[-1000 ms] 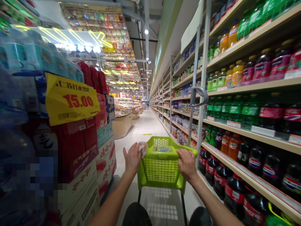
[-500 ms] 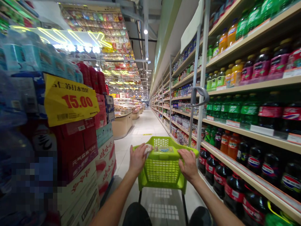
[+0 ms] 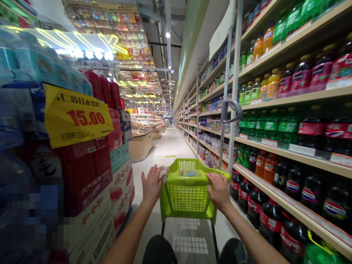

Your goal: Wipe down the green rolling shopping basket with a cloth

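Note:
A bright green plastic shopping cart (image 3: pixel 192 181) stands in front of me, with thin dark legs and a label on its handle. My right hand (image 3: pixel 219 190) is closed over the right part of that handle, thumb on the near side. At the handle's left end, my left hand (image 3: pixel 151 186) is closed on a crumpled white tissue (image 3: pixel 164 173). Whether that hand still touches the handle is hard to make out. The cart's mesh back wall (image 3: pixel 188 200) faces me and hides most of the inside.
Shelves of soft drink bottles (image 3: pixel 287 126) line the right side, with a grey metal ladder (image 3: pixel 226 91) against them. Stacked drink cartons (image 3: pixel 88 176) and a yellow price sign (image 3: pixel 78 117) crowd the left. A tiled aisle (image 3: pixel 174 143) runs ahead past low display stands (image 3: pixel 143 143).
My left hand has shifted left with the tissue, off the handle's corner, its forefinger now more apart. The right hand keeps its hold. The view has turned slightly right.

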Available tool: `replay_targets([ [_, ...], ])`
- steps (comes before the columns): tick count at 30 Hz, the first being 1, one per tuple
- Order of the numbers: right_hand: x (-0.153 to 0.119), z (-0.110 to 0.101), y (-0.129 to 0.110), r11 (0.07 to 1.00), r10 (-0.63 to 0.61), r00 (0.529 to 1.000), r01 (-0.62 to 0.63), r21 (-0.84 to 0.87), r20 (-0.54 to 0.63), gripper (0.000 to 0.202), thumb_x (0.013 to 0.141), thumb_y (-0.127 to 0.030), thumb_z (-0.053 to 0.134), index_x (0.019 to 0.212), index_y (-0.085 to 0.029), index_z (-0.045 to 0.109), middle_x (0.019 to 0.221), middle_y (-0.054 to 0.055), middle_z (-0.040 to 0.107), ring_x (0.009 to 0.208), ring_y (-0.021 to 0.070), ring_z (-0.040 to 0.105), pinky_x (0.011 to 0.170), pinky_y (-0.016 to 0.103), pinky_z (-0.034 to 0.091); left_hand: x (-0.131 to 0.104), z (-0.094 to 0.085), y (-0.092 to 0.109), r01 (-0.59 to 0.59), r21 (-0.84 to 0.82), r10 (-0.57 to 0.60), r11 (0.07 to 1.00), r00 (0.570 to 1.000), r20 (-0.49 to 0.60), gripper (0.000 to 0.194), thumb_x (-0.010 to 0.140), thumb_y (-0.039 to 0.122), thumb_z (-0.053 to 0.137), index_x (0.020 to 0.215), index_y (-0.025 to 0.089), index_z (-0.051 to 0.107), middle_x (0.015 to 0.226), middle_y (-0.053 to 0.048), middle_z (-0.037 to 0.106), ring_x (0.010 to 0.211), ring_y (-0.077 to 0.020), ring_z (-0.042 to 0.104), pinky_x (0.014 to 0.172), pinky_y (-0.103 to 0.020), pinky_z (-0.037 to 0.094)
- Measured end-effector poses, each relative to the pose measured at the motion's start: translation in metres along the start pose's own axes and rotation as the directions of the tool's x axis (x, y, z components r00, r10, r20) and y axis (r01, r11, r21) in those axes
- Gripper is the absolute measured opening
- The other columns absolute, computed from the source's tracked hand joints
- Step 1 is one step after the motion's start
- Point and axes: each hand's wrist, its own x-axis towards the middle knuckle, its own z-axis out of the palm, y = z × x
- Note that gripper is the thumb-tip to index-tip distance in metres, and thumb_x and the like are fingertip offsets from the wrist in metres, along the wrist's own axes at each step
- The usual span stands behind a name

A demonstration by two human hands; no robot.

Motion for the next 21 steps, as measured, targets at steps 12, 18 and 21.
replay_targets([
  [12, -0.001, -0.001, 0.003, 1.000, -0.020, 1.000, 0.020, -0.012, 0.001, 0.038, 0.074, -0.020, 0.042, 0.111, -0.018, 0.050, 0.107, 0.008, 0.058, 0.105, 0.0234, 0.049, 0.098, 0.045, 0.025, -0.010, 0.016, 0.001, -0.141, -0.181, 0.127, 0.973, 0.988, -0.085, 0.038, 0.076, 0.011, 0.035, 0.108, 0.019, 0.053, 0.122, -0.010, 0.051, 0.115, -0.0214, 0.044, 0.099, -0.041, 0.036],
  [18, -0.001, 0.003, -0.002, 1.000, 0.020, 0.999, -0.020, -0.008, -0.043, 0.035, 0.074, -0.020, 0.043, 0.108, -0.018, 0.051, 0.104, 0.008, 0.059, 0.103, 0.0233, 0.050, 0.098, 0.046, 0.024, -0.006, 0.005, -0.021, -0.002, -0.177, -0.013, 0.984, 0.996, -0.084, 0.043, 0.072, 0.009, 0.034, 0.109, 0.020, 0.053, 0.127, -0.007, 0.046, 0.121, -0.0216, 0.039, 0.101, -0.040, 0.034],
  [21, -0.001, 0.003, -0.002, 1.000, 0.020, 0.999, -0.021, -0.014, -0.040, 0.034, 0.074, -0.021, 0.043, 0.107, -0.017, 0.051, 0.104, 0.008, 0.059, 0.103, 0.0238, 0.050, 0.098, 0.046, 0.024, -0.004, 0.005, 0.010, -0.087, -0.200, 0.087, 0.976, 0.996, -0.007, 0.041, 0.073, 0.015, 0.040, 0.112, 0.018, 0.052, 0.128, -0.008, 0.047, 0.122, -0.0230, 0.037, 0.103, -0.043, 0.029],
])
